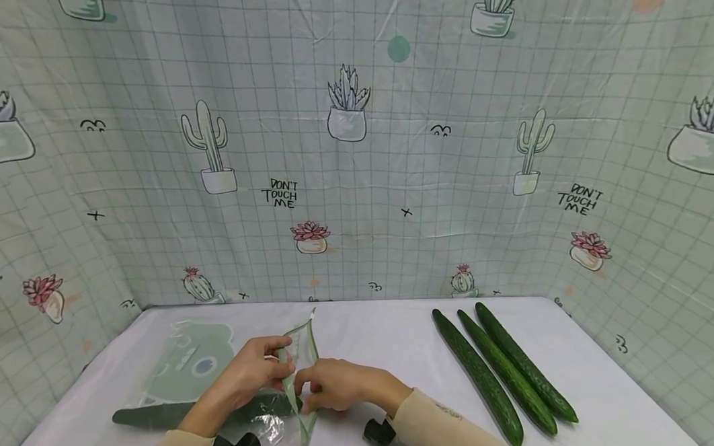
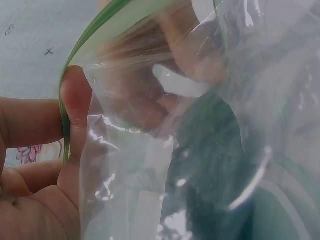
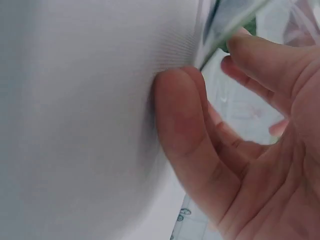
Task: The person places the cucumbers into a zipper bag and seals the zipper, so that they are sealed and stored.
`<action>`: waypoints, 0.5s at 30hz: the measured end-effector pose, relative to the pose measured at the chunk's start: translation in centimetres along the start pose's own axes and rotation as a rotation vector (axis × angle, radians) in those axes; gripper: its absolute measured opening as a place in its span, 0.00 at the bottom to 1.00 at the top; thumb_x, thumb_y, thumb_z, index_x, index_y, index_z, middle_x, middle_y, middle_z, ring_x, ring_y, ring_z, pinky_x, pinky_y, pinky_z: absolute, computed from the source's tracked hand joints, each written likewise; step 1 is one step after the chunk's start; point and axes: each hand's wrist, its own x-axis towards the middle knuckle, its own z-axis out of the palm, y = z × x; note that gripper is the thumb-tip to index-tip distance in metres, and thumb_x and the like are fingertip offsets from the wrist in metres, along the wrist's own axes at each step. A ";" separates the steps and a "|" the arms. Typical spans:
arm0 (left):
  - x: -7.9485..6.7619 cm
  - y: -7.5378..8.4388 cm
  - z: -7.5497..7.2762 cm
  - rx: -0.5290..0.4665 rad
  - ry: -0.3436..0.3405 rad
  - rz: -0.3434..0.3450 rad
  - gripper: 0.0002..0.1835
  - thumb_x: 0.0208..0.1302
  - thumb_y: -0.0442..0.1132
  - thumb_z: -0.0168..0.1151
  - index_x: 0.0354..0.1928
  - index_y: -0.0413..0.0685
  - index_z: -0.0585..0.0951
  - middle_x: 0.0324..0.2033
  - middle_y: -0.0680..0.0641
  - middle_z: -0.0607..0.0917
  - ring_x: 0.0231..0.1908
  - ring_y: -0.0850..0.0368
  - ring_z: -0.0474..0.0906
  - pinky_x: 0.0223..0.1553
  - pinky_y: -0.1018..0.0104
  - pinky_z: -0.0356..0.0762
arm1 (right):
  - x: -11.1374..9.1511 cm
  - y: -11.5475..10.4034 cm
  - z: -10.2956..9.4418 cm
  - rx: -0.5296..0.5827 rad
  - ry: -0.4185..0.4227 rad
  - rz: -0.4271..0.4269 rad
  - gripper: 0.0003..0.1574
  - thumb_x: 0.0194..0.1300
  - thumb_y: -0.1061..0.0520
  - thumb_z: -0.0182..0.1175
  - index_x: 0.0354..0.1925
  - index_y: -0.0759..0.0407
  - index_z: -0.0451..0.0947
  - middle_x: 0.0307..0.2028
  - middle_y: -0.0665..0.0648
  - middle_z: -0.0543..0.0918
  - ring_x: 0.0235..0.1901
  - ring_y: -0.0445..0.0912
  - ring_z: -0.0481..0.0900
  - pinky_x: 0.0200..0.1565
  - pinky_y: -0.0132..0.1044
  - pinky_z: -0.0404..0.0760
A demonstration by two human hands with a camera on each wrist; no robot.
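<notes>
Pinching the bag [image 1: 185, 363] with left hand [image 1: 255, 370], cucumber [image 1: 155, 416] at eight o'clock, we can't tell if right hand [image 1: 338, 383] grips.

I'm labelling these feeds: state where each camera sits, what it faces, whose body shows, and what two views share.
Head: on the person's head, facing forward and down; the left hand, right hand and beige sleeves show.
Left wrist: on that wrist, facing the clear plastic bag; the left hand's fingers show.
Right wrist: on that wrist, facing the white tabletop beside the bag; the right hand shows.
Shared: head and left wrist both show the bagged cucumber.
</notes>
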 end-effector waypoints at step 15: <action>0.1 -0.3 0.5 -0.002 -0.012 -0.021 0.34 0.57 0.22 0.60 0.65 0.20 0.60 0.31 0.43 0.68 0.28 0.56 0.74 0.26 0.60 0.79 | -9.7 2.5 -2.4 -0.018 0.154 0.137 0.13 0.66 0.45 0.60 0.44 0.47 0.81 0.35 0.38 0.77 0.30 0.31 0.74 0.37 0.30 0.74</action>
